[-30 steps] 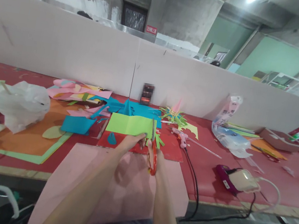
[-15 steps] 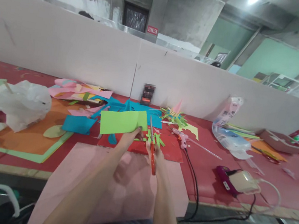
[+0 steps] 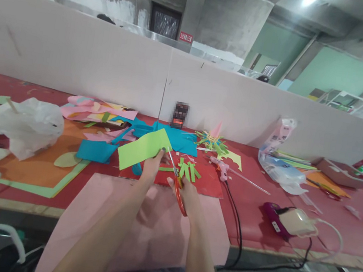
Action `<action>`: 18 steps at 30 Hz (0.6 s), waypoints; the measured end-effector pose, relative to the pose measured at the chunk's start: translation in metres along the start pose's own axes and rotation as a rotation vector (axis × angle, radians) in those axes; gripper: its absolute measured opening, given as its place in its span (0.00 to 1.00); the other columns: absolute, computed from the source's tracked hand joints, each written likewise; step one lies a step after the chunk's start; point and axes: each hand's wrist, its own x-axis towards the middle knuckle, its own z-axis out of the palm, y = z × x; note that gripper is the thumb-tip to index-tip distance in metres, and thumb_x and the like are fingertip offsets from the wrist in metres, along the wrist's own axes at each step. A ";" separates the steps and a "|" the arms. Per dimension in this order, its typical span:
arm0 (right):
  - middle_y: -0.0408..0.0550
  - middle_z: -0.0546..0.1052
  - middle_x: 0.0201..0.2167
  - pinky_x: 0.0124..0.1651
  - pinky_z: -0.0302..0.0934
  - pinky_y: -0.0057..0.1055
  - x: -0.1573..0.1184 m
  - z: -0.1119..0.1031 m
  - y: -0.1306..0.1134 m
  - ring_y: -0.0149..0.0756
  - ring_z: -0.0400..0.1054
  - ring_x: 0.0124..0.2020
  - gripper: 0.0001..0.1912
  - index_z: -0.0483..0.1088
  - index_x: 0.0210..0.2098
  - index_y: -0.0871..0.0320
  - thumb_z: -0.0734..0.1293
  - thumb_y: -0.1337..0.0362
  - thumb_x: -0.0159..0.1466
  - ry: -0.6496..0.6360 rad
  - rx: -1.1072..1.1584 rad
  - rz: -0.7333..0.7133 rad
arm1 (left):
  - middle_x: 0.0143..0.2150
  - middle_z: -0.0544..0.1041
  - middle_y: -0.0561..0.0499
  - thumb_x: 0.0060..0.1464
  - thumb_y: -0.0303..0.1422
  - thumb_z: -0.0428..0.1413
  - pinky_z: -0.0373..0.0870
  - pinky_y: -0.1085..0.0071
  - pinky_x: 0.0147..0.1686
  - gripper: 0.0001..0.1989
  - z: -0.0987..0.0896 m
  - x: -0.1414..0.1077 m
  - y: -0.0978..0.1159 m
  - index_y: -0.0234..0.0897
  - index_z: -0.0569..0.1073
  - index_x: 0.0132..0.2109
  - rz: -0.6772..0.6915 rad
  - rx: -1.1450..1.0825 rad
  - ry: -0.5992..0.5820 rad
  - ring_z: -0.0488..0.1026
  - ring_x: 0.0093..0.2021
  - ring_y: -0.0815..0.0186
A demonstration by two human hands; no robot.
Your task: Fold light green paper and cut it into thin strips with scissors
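My left hand (image 3: 153, 164) grips a light green paper sheet (image 3: 144, 148) by its lower right corner, holding it tilted above the table. In my right hand (image 3: 186, 190) is a pair of scissors (image 3: 178, 196) with red handles, blades pointing up and left near the sheet's right edge. Several cut green paper strips (image 3: 190, 170) lie on a red sheet (image 3: 208, 184) just beyond my right hand. A fringed paper piece with a pink cone (image 3: 214, 137) stands behind them.
A pink glue gun (image 3: 221, 168) with a black cord lies to the right. Blue paper (image 3: 180, 140) is behind my hands. A white plastic bag (image 3: 26, 126) sits left on orange paper (image 3: 34, 162). At right are a purple power strip (image 3: 274, 219) and a pinkish tray (image 3: 347, 174).
The green sheet has tilted and shifted slightly left with my left hand. My right hand and the scissors have moved a little down and left. Another green strip shows on the red sheet.
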 end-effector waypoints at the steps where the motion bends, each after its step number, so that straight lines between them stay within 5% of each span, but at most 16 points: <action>1: 0.46 0.70 0.25 0.31 0.57 0.29 0.000 0.000 0.001 0.38 0.67 0.30 0.18 0.62 0.28 0.55 0.59 0.45 0.54 -0.002 0.019 -0.002 | 0.22 0.73 0.48 0.44 0.46 0.55 0.68 0.68 0.28 0.17 0.001 -0.001 0.001 0.34 0.71 0.23 -0.009 0.032 -0.024 0.68 0.21 0.67; 8: 0.45 0.70 0.23 0.29 0.57 0.28 0.000 -0.002 0.003 0.35 0.67 0.27 0.17 0.63 0.28 0.55 0.58 0.47 0.55 -0.007 0.094 0.004 | 0.18 0.71 0.49 0.46 0.46 0.52 0.67 0.69 0.31 0.20 0.005 -0.010 0.009 0.35 0.69 0.18 -0.085 0.197 -0.094 0.68 0.21 0.67; 18: 0.43 0.68 0.21 0.28 0.58 0.27 0.004 0.001 0.006 0.34 0.66 0.25 0.16 0.63 0.27 0.55 0.59 0.48 0.55 -0.013 0.120 0.022 | 0.15 0.68 0.51 0.47 0.44 0.50 0.66 0.70 0.29 0.20 0.006 -0.008 0.005 0.36 0.67 0.16 -0.095 0.156 -0.134 0.66 0.20 0.68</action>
